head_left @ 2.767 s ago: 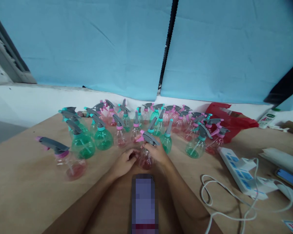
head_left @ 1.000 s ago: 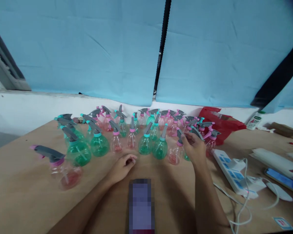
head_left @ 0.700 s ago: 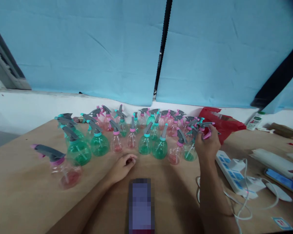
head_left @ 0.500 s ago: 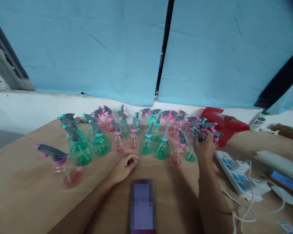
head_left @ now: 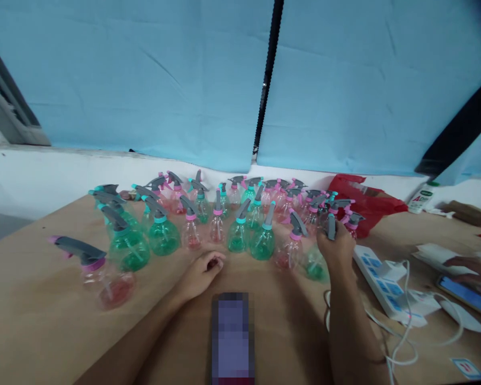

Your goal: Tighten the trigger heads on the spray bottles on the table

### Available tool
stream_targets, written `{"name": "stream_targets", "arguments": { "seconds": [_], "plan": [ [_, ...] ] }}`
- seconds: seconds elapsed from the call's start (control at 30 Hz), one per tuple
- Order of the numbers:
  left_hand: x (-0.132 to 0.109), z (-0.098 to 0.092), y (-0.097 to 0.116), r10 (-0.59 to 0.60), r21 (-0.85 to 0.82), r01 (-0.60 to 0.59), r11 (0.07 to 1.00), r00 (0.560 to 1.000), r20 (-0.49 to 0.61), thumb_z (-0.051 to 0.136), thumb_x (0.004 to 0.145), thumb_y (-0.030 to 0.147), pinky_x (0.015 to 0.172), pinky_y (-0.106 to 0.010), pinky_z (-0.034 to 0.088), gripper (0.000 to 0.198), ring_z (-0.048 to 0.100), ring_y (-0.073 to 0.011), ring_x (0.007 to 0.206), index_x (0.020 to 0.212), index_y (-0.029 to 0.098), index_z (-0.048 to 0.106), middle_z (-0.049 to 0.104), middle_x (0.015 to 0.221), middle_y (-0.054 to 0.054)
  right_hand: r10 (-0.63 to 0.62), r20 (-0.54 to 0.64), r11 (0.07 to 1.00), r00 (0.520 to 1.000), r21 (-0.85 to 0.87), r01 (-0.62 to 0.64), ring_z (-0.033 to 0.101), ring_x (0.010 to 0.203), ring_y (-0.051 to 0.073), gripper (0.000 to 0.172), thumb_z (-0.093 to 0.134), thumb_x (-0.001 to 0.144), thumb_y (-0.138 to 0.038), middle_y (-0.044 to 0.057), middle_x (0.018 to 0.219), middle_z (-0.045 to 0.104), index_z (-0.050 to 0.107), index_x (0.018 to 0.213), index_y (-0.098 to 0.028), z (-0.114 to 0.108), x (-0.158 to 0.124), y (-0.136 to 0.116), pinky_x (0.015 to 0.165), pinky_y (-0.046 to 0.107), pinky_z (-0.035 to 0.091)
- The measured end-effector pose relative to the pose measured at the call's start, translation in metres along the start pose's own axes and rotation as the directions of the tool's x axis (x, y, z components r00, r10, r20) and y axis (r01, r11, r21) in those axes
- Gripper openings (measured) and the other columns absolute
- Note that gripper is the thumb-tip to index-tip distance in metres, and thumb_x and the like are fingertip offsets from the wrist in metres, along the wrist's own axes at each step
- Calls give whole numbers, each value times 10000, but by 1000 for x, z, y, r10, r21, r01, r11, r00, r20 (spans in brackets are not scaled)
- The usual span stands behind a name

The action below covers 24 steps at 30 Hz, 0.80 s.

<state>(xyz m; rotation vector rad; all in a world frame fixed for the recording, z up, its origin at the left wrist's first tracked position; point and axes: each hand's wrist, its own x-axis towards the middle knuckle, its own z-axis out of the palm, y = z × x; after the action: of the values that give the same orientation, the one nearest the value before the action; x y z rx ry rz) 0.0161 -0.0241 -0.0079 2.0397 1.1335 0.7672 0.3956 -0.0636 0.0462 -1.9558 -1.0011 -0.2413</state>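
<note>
My right hand (head_left: 336, 247) is closed around the grey trigger head of a green spray bottle (head_left: 316, 266) at the right end of the cluster. My left hand (head_left: 202, 271) rests on the wooden table (head_left: 40, 326) with its fingers curled loosely, holding nothing, just in front of the front row. Several small green and pink spray bottles (head_left: 224, 219) with grey trigger heads stand in rows behind both hands. A pink bottle (head_left: 291, 248) stands just left of the held one.
One pink spray bottle (head_left: 104, 278) stands apart at the front left. A white power strip (head_left: 385, 283) with cables lies to the right, beside a phone (head_left: 467, 297) and another person's hand (head_left: 471, 264). A red plastic bag (head_left: 369, 203) sits behind the bottles.
My right hand set a pink bottle down in the row, reached right into the cluster, and has closed on a green bottle's head, pulling it nearer. My left hand has stayed put.
</note>
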Motion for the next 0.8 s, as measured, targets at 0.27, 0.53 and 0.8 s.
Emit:
{"name": "stream_targets", "arguments": {
  "seconds": [0.27,0.53,0.8],
  "plan": [
    [-1,0,1,-5,2,5,1000,1000,0,520,951,394,871,-334,501,260,659,-210,935,1091,241,676,710,995,-29,-196,153,916,969,380,126,553,595,180,184,630,753,-310,1,659,613,687,886,-197,-63,-20,-47,572,278,406],
    [-1,-1,-1,-5,11,5,1000,1000,19,511,954,384,841,-324,498,262,655,-208,926,1111,244,665,710,983,-26,-652,562,637,509,770,-35,658,731,197,277,598,807,-195,30,820,691,723,1050,-241,-46,-48,-84,662,303,520],
    [-2,-1,2,8,16,-8,1000,1000,6,528,945,379,849,-317,496,254,662,-205,923,1095,243,682,720,977,-27,-666,539,580,516,809,-96,696,797,207,239,636,834,-230,45,1023,748,751,1037,-282,2,-42,-72,730,361,571]
  ]
}}
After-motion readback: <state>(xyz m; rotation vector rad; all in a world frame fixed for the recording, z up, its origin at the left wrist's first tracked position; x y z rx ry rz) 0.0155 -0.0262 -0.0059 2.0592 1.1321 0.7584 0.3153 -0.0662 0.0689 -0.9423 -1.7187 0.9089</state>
